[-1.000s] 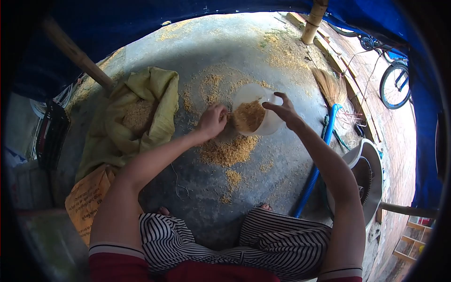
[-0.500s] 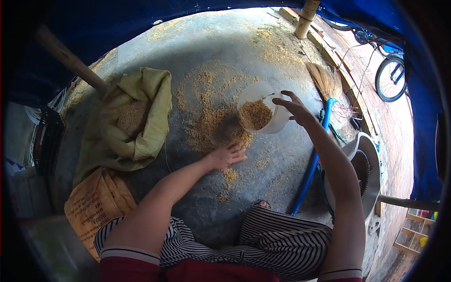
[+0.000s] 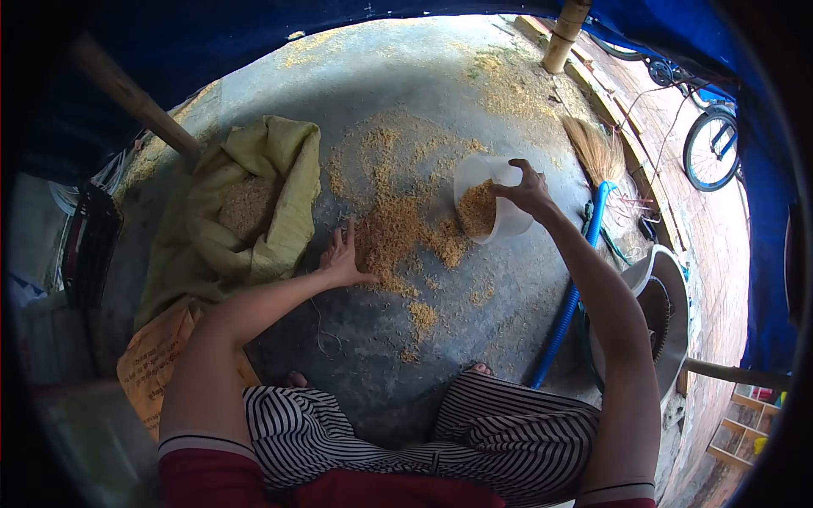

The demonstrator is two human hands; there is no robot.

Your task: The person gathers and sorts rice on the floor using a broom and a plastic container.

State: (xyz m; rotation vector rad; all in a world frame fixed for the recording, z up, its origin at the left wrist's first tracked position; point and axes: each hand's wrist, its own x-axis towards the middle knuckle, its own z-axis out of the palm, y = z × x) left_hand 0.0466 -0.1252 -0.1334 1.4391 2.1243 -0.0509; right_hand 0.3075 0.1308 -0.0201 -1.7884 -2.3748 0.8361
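Loose golden grain (image 3: 389, 233), looking like unhusked rice, lies in a scattered heap on the concrete floor. A translucent white plastic tub (image 3: 515, 222) rests tipped on its side at the heap's right, its mouth toward the heap and grain inside. My right hand (image 3: 527, 191) grips the tub's upper rim, thumb apart from the fingers. At the heap's left edge is my left hand (image 3: 340, 259), open with fingers spread, palm toward the grain. Left of it stands a yellow-green woven sack (image 3: 292, 182), its top rolled down and grain visible inside.
An orange printed sack (image 3: 152, 364) lies by my left knee. On the right are a straw broom (image 3: 593, 148) with a blue handle (image 3: 563, 317) and a large pale basin (image 3: 677, 326). Bamboo poles (image 3: 566, 38) hold up a blue tarp; a bicycle wheel (image 3: 710, 148) shows beyond.
My left hand has swung left from the near side of the heap to its left edge. The tub, still in my right hand, sits slightly farther right, apart from the main heap.
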